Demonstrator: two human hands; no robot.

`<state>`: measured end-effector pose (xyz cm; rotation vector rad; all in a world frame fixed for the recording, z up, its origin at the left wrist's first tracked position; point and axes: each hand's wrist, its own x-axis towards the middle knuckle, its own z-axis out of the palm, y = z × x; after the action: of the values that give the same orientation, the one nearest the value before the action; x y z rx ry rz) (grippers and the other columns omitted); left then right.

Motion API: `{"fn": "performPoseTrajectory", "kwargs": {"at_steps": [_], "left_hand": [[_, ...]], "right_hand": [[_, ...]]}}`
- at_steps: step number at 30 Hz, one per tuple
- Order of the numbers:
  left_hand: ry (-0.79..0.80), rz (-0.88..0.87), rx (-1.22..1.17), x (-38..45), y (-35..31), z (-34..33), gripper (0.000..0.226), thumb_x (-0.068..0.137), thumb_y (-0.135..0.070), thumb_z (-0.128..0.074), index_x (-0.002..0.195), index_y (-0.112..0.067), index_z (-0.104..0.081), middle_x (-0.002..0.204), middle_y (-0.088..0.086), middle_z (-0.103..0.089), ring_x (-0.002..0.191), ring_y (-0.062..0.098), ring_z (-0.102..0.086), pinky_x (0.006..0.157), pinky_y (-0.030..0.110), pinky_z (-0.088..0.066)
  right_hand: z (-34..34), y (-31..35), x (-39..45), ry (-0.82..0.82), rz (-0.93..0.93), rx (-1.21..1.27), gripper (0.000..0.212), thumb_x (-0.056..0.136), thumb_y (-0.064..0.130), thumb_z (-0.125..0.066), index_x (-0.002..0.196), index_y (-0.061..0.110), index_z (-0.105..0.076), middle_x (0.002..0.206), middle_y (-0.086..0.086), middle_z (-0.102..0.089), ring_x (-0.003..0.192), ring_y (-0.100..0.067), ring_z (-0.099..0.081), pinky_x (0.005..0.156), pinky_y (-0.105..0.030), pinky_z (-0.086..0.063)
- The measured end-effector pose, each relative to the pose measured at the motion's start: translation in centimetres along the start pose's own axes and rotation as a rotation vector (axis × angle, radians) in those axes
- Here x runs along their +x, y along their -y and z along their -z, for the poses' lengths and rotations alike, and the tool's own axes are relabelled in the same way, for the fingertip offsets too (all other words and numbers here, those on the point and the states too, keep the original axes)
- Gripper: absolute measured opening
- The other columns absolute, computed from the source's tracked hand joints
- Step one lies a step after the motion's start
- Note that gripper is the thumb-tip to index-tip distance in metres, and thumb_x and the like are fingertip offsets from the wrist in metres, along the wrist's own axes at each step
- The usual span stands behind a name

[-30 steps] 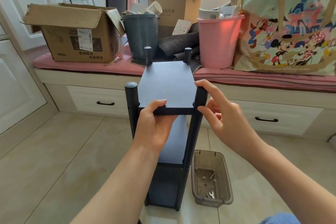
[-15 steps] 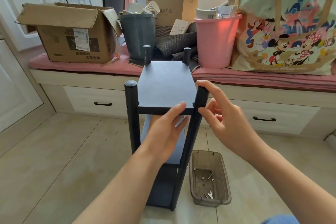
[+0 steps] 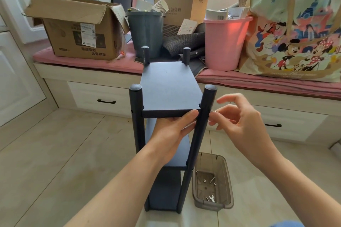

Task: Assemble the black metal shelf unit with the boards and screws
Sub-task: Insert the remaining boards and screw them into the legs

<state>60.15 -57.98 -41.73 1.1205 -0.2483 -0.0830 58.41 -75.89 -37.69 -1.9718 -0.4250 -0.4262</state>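
A window seat with a pink cushion is seen across the back, and a tiled floor in front of it. On the cushion, a cartoon-printed bag is stood at the right, a cardboard box at the left, and a pink bin and a grey bin between them.

The black shelf is stood upright on the floor just in front of the seat, with four capped posts and three boards fitted. The top board is set level between the posts, below their caps.

A clear tray is placed on the floor just right of the shelf's foot; a few screws and a small wrench are held in it.

The left hand is laid under the front edge of the top board, fingers straight, their tips pressed against the edge near the front right post. The right hand is held just right of that post, at board height, with the upper fingers spread; a small silver screw is pinched between thumb and finger at the post's side.
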Motion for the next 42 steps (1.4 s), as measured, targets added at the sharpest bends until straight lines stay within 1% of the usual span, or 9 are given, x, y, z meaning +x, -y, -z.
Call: {"fn": "performPoseTrajectory", "kwargs": {"at_steps": [4,7,11,18,22,28,33,39,42], "left_hand": [[0.001,-0.009,-0.015,-0.1,0.0,-0.1,0.042,0.089,-0.023,-0.069,0.129,-0.014,-0.061,0.123,0.008,-0.072,0.115,0.027,-0.068,0.097,0.034,-0.056],[0.008,-0.005,-0.03,-0.1,0.0,-0.3,0.039,0.088,-0.025,-0.069,0.125,-0.017,-0.063,0.12,0.007,-0.073,0.113,0.026,-0.069,0.09,0.029,-0.057],[0.011,0.003,-0.051,-0.1,0.1,-0.3,0.037,0.088,-0.025,-0.07,0.124,-0.018,-0.065,0.122,0.008,-0.072,0.115,0.027,-0.069,0.093,0.031,-0.057],[0.032,0.001,-0.081,-0.1,0.1,-0.2,0.03,0.088,-0.026,-0.071,0.118,-0.024,-0.071,0.124,0.01,-0.071,0.116,0.029,-0.068,0.095,0.033,-0.056],[0.027,0.002,-0.062,-0.1,0.0,-0.3,0.042,0.087,-0.027,-0.072,0.127,-0.016,-0.064,0.125,0.01,-0.071,0.117,0.029,-0.067,0.101,0.038,-0.053],[0.045,0.008,-0.057,-0.3,-0.3,-0.4,0.022,0.089,-0.029,-0.069,0.109,-0.033,-0.076,0.122,0.006,-0.073,0.115,0.026,-0.068,0.092,0.03,-0.057],[0.061,0.005,-0.055,-0.4,-0.4,-0.4,0.022,0.089,-0.03,-0.069,0.109,-0.034,-0.076,0.122,0.005,-0.072,0.116,0.025,-0.068,0.09,0.028,-0.056],[0.057,0.001,-0.043,-0.4,-0.7,-0.5,0.021,0.089,-0.029,-0.067,0.106,-0.037,-0.077,0.121,0.004,-0.073,0.115,0.024,-0.068,0.092,0.029,-0.056],[0.053,0.005,-0.038,-0.5,-0.8,-0.6,0.021,0.089,-0.029,-0.066,0.105,-0.038,-0.077,0.12,0.003,-0.073,0.115,0.023,-0.069,0.09,0.027,-0.056]], "right_hand": [[0.3,0.3,0.0,-0.03,0.041,-0.097,0.01,0.083,0.022,-0.072,0.088,0.014,-0.069,0.075,0.007,-0.07,0.07,-0.009,-0.07,0.068,-0.025,-0.058],[0.1,0.4,-0.1,-0.04,0.073,-0.142,0.009,0.083,0.018,-0.074,0.09,0.013,-0.07,0.078,0.009,-0.071,0.071,-0.006,-0.069,0.07,-0.024,-0.057],[0.0,0.6,-0.1,-0.072,0.118,-0.177,0.009,0.083,0.017,-0.075,0.09,0.011,-0.073,0.075,0.008,-0.071,0.069,-0.005,-0.069,0.071,-0.02,-0.055],[-0.4,0.9,-0.5,-0.15,0.115,-0.243,0.017,0.082,0.022,-0.077,0.094,0.013,-0.068,0.076,0.006,-0.069,0.07,-0.007,-0.067,0.072,-0.027,-0.056],[-0.1,1.0,-0.8,-0.139,0.116,-0.252,0.011,0.081,0.016,-0.078,0.089,0.012,-0.071,0.079,0.01,-0.071,0.075,-0.006,-0.068,0.075,-0.023,-0.055],[-0.2,1.0,-0.8,-0.121,0.073,-0.2,0.008,0.083,0.012,-0.076,0.088,0.01,-0.072,0.077,0.008,-0.072,0.071,-0.004,-0.069,0.074,-0.022,-0.056],[-0.3,1.0,-0.6,-0.117,0.037,-0.143,0.007,0.084,0.013,-0.075,0.088,0.012,-0.07,0.076,0.009,-0.071,0.069,-0.003,-0.07,0.072,-0.024,-0.057],[-0.6,1.1,-0.7,-0.112,0.151,-0.266,0.009,0.085,0.011,-0.074,0.087,0.013,-0.065,0.08,0.008,-0.067,0.077,-0.006,-0.067,0.074,-0.021,-0.055],[-0.5,0.9,-0.6,-0.118,0.054,-0.168,0.008,0.086,0.018,-0.073,0.085,0.012,-0.068,0.076,0.009,-0.07,0.072,-0.007,-0.069,0.073,-0.028,-0.058]]}}
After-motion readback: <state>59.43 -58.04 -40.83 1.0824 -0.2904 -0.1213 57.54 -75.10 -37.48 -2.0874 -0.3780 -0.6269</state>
